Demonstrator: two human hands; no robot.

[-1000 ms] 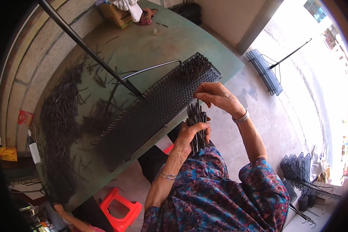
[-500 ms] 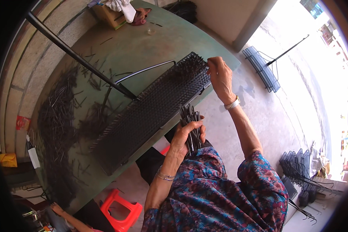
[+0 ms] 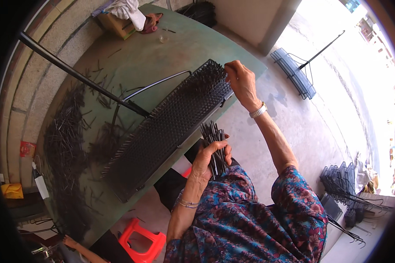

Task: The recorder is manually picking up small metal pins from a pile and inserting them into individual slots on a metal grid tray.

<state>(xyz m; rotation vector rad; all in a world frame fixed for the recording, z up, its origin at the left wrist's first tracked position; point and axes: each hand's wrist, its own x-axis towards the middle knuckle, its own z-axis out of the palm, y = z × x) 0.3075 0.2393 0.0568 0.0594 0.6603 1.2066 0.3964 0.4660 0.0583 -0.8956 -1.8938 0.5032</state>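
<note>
A long black perforated panel [image 3: 162, 125] lies slanted across the table, with a dark pole [image 3: 74, 69] and a bent metal brace joined to it. Short dark bristle-like strips stand up close together at its far right end, and a row of tips lines its left edge. My left hand [image 3: 210, 160] is closed round a bundle of thin dark strips [image 3: 213, 131], in front of the panel's near side. Over the panel's far right corner is my right hand [image 3: 243, 85], its fingers pinched together; what is between them is too small to make out.
Loose dark strips [image 3: 66, 140] lie heaped on the green table [image 3: 215, 44]. A red stool [image 3: 142, 239] stands below its near edge. Another person's hand [image 3: 70, 241] shows at the lower left. Blue-grey wire racks [image 3: 294, 74] are on the floor to the right.
The whole view has shifted a little, moving the table and panel slightly left in the picture. My right hand stays at the panel's far right corner; my left still grips the bundle.
</note>
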